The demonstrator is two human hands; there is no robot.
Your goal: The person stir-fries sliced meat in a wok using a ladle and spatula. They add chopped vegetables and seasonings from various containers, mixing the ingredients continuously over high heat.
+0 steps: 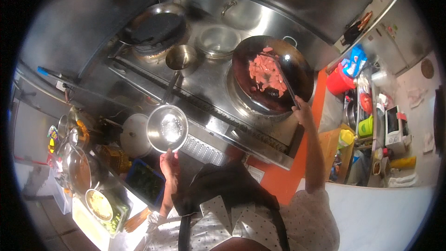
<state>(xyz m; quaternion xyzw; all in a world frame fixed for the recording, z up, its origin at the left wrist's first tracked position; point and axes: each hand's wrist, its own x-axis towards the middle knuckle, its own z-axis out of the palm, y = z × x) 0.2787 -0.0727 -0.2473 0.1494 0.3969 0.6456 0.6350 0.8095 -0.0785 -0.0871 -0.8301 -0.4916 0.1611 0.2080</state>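
My left hand (pixel 169 165) grips the rim of a shiny stainless steel bowl (pixel 163 130) in front of the stove's near edge. Bright glare covers the bowl's inside, and I can make out no food in it. To the right, a dark wok (pixel 301 64) sits tilted over a burner ring. Pink slices of meat or sausage (pixel 264 71) lie spread in it. My right hand (pixel 303 111) is closed around the handle of a long cooking utensil (pixel 286 82), which reaches into the wok. The utensil's head is partly hidden among the slices.
A second wok (pixel 153 29) stands at the back left of the steel range. Near it are a long-handled saucepan (pixel 181 57), a steel basin (pixel 218 40) and a wall tap (pixel 228 7). A bowl of yellow food (pixel 99 205) stands lower left. Shelves with a red bucket (pixel 338 80) stand right.
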